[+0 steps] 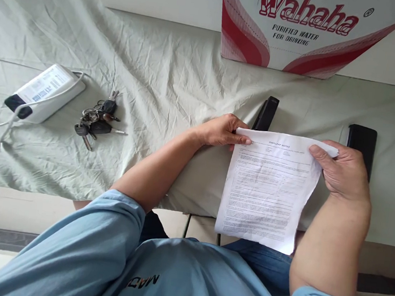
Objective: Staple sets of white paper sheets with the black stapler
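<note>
Printed paper (267,194), headed "OVERLEAF NOTES", hangs between my two hands over the table's front edge and my lap. My left hand (222,131) pinches its top left corner, thumb on the printed face. At the top right corner my right hand (346,169) grips it the same way, with the fingers hidden behind. The sheet is slightly creased and its lower end curls. Just beyond the top edge lies a black stapler (266,113), its near end hidden by the paper and my left hand.
A black phone-like slab (361,143) lies behind my right hand. On the left are a bunch of keys (97,120) and a white box-shaped device (50,91) with a cable. A large Wahaha water carton (301,50) stands at the back. Wrinkled pale green cloth (162,82) covers the table.
</note>
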### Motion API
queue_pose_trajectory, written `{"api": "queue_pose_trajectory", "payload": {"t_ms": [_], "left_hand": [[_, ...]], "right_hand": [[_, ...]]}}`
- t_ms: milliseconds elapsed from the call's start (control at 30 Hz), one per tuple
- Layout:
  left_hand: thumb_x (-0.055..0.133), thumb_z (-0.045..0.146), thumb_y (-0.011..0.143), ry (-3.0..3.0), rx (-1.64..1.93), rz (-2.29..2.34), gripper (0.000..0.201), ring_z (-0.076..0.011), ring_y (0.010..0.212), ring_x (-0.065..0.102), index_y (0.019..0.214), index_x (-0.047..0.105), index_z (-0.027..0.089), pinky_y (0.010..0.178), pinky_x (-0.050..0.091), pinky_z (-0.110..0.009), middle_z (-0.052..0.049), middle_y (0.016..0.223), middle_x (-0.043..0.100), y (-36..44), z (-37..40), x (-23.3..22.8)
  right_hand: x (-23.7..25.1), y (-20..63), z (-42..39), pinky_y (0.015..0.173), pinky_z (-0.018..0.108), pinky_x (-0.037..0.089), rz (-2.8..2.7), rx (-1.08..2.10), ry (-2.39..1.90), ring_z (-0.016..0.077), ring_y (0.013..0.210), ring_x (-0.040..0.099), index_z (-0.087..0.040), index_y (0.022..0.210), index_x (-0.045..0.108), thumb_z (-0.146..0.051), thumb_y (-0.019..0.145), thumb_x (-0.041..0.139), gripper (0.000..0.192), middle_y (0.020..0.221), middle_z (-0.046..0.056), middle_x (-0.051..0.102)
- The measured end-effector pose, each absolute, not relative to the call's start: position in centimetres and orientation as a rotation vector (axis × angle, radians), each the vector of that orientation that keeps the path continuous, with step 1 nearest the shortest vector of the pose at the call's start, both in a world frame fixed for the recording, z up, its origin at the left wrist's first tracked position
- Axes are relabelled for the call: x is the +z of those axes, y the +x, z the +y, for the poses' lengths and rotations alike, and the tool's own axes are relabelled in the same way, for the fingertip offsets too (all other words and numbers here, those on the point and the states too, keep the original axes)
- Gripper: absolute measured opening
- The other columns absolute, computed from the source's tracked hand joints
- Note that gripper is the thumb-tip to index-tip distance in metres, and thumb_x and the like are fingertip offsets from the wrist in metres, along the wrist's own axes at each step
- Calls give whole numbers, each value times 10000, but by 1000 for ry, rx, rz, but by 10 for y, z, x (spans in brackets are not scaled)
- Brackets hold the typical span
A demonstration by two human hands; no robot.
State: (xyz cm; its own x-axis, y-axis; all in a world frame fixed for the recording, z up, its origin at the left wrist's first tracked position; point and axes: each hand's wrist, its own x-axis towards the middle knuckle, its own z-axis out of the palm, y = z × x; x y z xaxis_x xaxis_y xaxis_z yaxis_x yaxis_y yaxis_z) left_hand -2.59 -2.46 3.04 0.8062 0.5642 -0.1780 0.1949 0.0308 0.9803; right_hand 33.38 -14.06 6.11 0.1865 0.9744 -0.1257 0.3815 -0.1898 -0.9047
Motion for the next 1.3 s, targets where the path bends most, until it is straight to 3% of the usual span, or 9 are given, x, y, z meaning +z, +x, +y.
{"api": "queue_pose_trajectory", "payload": {"t_ms": [200,400,533,667,867,967,1067,1167,1300], "left_hand": [[889,803,940,1512,471,693,624,-144,679,642,930,772,191,679,506,-312,-7,756,714,-23,-29,31],[776,508,1031,1673,315,655,318,-152,634,675,947,801,202,648,463,-296,6,673,737,-25,-26,34],[732,406,1030,1768,307,664,245,-139,612,657,929,819,201,650,430,-298,18,647,734,-21,-27,34],[765,223,945,1783,468,881,27,-114,653,620,935,781,203,698,431,-290,68,657,684,-11,-31,30],[756,96,910,1699,636,1070,161,-99,682,616,966,672,222,757,466,-284,95,689,684,0,-33,19],[708,85,933,1692,728,1120,170,-103,748,684,1052,729,204,777,506,-272,46,827,809,1,-33,12],[635,66,960,1672,755,1092,356,-118,842,782,1263,789,173,802,562,-263,-20,1038,918,0,-34,8],[589,64,972,1678,694,1019,503,-124,829,814,1425,789,155,811,611,-272,-63,1177,948,-3,-34,6],[599,74,947,1819,728,967,619,-139,851,806,1536,771,154,885,639,-296,-73,1207,942,-7,-32,-1]], "right_hand": [[64,335,-142,630,304,565,-1235,981,-1751,176,713,703,-302,923,962,-676,754,1116,438,838,-19,872],[76,321,-138,680,285,580,-1167,1066,-1799,167,739,705,-281,883,942,-678,610,1166,531,819,-15,853],[85,311,-134,602,295,504,-1143,1199,-1970,163,652,634,-244,843,889,-777,486,1146,691,719,-9,777],[82,315,-131,544,302,397,-1197,1125,-2188,160,577,530,-231,904,860,-830,552,1048,720,621,-22,666],[73,321,-129,485,306,231,-1244,1044,-2316,135,450,336,-251,964,845,-734,685,953,568,497,-80,438],[73,321,-128,473,305,228,-1215,1022,-2311,135,449,338,-252,938,829,-716,681,971,549,499,-79,440],[73,321,-128,459,299,218,-1194,1012,-2308,132,445,331,-249,942,827,-714,684,966,550,495,-77,446],[74,322,-128,432,297,186,-1179,1003,-2313,129,414,306,-247,940,829,-709,666,971,556,475,-82,427],[73,323,-128,405,297,185,-1182,1012,-2309,133,391,319,-253,928,829,-708,653,970,550,471,-80,425]]}}
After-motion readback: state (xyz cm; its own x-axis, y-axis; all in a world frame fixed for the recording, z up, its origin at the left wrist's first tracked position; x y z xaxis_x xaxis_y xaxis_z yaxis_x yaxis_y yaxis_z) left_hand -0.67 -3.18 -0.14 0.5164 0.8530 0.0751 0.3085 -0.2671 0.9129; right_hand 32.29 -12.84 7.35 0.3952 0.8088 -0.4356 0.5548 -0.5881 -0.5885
